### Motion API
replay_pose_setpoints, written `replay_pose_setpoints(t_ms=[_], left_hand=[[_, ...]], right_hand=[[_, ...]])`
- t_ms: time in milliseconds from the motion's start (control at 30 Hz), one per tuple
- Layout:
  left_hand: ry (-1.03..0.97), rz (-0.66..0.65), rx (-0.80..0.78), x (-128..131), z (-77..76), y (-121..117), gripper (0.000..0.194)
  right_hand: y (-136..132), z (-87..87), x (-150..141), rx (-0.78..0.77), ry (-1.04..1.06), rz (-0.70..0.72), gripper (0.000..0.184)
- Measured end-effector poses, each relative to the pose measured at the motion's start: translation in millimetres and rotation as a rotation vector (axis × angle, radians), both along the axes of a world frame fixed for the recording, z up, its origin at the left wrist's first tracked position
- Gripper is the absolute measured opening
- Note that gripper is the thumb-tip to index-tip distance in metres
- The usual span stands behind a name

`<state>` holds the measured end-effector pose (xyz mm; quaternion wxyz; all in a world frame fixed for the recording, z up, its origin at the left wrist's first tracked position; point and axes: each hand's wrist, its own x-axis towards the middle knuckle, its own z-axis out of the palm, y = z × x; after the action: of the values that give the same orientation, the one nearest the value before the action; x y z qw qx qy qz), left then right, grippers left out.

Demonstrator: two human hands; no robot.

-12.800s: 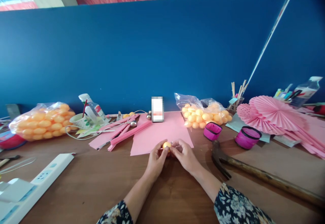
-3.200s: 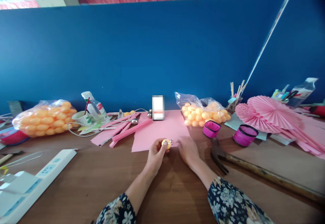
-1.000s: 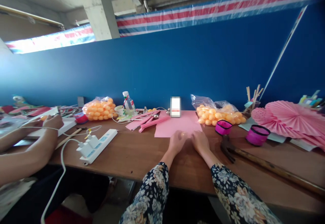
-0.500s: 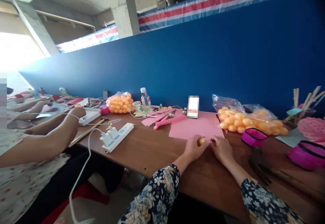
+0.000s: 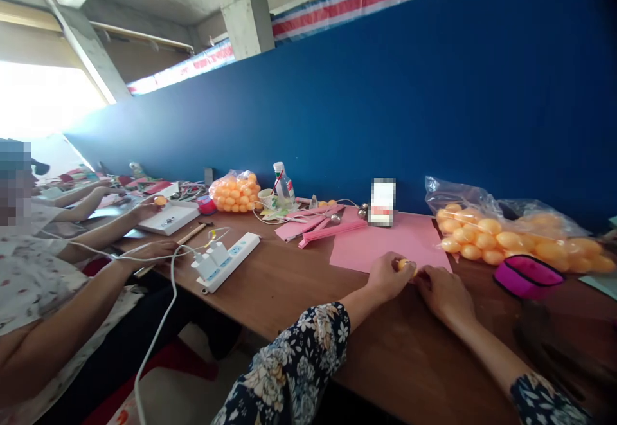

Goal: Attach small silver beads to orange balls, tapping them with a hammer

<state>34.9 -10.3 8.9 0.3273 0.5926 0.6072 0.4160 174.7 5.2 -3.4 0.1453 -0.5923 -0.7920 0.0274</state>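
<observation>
My left hand (image 5: 385,277) is closed around a small orange ball (image 5: 407,266), thumb and fingers gripping it just above the table near the front edge of the pink paper (image 5: 380,245). Close by on the right, my right hand (image 5: 446,295) has its fingers bent and pressed together beside the ball. Whatever those fingertips may hold is too small or hidden to make out. Part of the ball's surface is covered by my left fingers.
Bags of orange balls stand right (image 5: 486,238) and left (image 5: 236,192). A magenta fabric ring (image 5: 527,276) and a blurred hammer (image 5: 549,341) lie right. Pink strips (image 5: 332,232), a phone (image 5: 382,203) and a power strip (image 5: 231,261) are nearby. Co-workers sit left, one hand (image 5: 152,251) near a hammer handle.
My view has swung left, bringing co-workers into sight. The ball stays in my left hand; my right hand moved off it, then came back beside it. A co-worker's hand has lowered toward the hammer handle.
</observation>
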Motion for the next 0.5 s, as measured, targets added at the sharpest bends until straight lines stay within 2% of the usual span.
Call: replay_pose_setpoints(t_ms=[200, 500], left_hand=[[-0.127, -0.006, 0.080, 7.9, -1.4, 0.6, 0.031], [-0.095, -0.005, 0.148, 8.5, -1.1, -11.5, 0.032]], right_hand=[[-4.3, 2.5, -3.0, 0.016, -0.027, -0.035, 0.023], [-3.5, 3.0, -4.1, 0.007, -0.025, -0.021, 0.025]])
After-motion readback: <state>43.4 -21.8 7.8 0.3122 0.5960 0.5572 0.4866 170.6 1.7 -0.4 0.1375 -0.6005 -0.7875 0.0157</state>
